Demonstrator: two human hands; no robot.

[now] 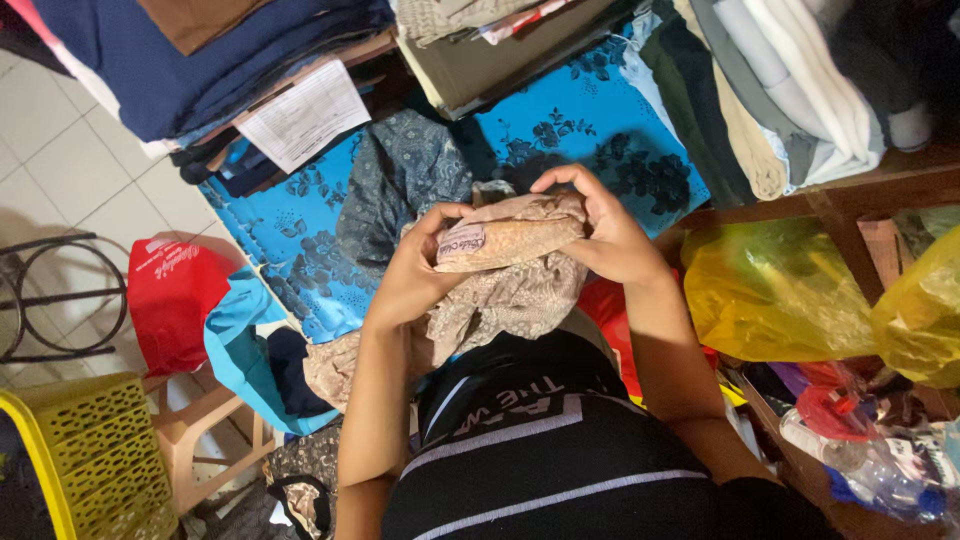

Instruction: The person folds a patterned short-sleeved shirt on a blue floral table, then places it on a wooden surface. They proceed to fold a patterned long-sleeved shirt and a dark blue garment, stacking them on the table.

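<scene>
Both of your hands are closed on one thing: a rolled bundle of beige lace-patterned fabric [510, 240] held in front of your chest, above the blue floral cloth [590, 130] spread on the counter. Your left hand [415, 275] clasps the end that carries a small label, thumb on top; your right hand [605, 235] wraps over the other end with the fingers curled across the top, so each grip is clenched on the roll. A loose tail of the same lace hangs down from the bundle toward your lap, over your dark striped shirt [540, 440]. Folded fabric stacks [760, 90] crowd the far edge of the counter, a printed paper sheet [305, 115] lies on the pile at the left, and yellow plastic bags [780, 290] sit just beside your right forearm. A red bag [170, 290] and a yellow slatted crate [90, 450] stand on the floor at your left. The likely trouble, as I judge it, is the hanging tail: it could catch on your knees or the counter edge and pull the roll loose. If either grip slackens, the soft roll may unwind and drop into the clutter below.
</scene>
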